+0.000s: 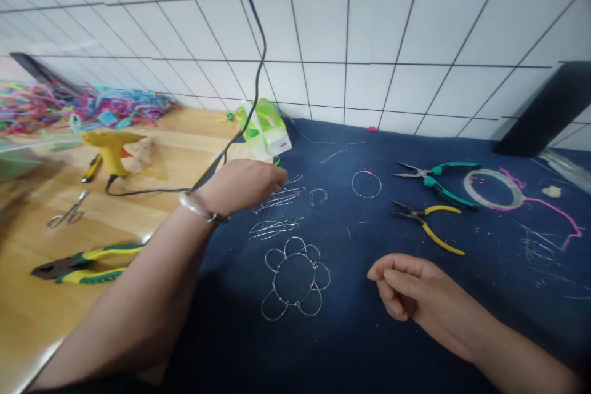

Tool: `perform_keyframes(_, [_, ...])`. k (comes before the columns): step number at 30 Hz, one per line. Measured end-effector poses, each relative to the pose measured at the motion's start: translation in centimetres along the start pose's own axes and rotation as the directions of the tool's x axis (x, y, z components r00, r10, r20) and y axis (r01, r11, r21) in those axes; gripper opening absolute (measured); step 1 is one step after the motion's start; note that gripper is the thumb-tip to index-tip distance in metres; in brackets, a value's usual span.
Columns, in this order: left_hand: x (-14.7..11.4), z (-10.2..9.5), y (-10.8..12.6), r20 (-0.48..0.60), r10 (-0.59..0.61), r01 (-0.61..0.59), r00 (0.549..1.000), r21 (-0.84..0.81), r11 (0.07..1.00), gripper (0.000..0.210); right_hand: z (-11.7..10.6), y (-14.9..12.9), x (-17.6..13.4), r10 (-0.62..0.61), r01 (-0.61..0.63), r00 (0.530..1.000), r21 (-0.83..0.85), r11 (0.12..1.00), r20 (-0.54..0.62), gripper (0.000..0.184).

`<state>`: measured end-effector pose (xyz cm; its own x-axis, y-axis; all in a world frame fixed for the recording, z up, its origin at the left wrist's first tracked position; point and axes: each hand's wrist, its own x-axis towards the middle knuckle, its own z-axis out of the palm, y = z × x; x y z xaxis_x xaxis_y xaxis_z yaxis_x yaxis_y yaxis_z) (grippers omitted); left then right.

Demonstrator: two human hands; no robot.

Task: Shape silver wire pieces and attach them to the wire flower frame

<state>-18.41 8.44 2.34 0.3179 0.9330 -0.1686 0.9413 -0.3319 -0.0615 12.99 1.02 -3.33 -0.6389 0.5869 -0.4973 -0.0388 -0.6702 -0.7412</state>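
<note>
My left hand [247, 183] reaches over the far left of the dark blue cloth, beside a pile of bent wire pieces [279, 198]. Its fingers are closed and point away; whatever they may hold is hidden. My right hand [410, 286] hovers over the cloth at the right, fingers curled together with nothing visible in them. Between my arms lies a flower-shaped wire ring [276, 286] with wire loops around it and small pink beads. A second bunch of wire pieces [274, 229], a small curved wire [318, 197] and a plain wire ring [367, 184] lie nearby.
Long-nose pliers with teal [455, 166] and yellow handles [443, 237] lie right, near a clear spool ring [492, 204] and wire scraps [540, 246]. At left are combination pliers [92, 263], scissors [71, 214], a yellow glue gun [111, 151] and a hanging black cable [261, 43].
</note>
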Motion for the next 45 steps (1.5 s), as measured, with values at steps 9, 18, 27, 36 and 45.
perform_keyframes(9, [0.9,2.7,-2.4,0.077,-0.051,0.057,0.996,-0.079,0.995,0.039,0.3,0.2,0.0,0.003,-0.004,1.0,-0.067,0.998,-0.004,0.018])
perform_keyframes(18, [1.7,3.8,-2.7,0.135,0.002,0.008,0.991,-0.072,0.997,0.019,0.7,-0.3,-0.4,0.026,-0.029,0.999,-0.118,0.993,-0.022,0.018])
perform_keyframes(27, [0.5,2.3,-2.0,0.078,-0.026,0.027,0.997,-0.01,1.0,0.02,1.0,-0.2,-0.5,0.034,-0.037,0.999,-0.137,0.99,-0.024,0.017])
perform_keyframes(36, [-5.2,1.8,0.8,0.067,0.186,-0.18,0.98,-0.086,0.98,0.026,0.8,0.0,-0.5,0.014,-0.014,1.0,-0.16,0.987,0.0,0.018])
perform_keyframes(45, [-5.5,4.2,1.0,0.067,0.178,-0.159,0.982,-0.232,0.96,0.015,0.7,-0.1,-0.6,0.01,-0.009,1.0,-0.171,0.985,0.004,0.018])
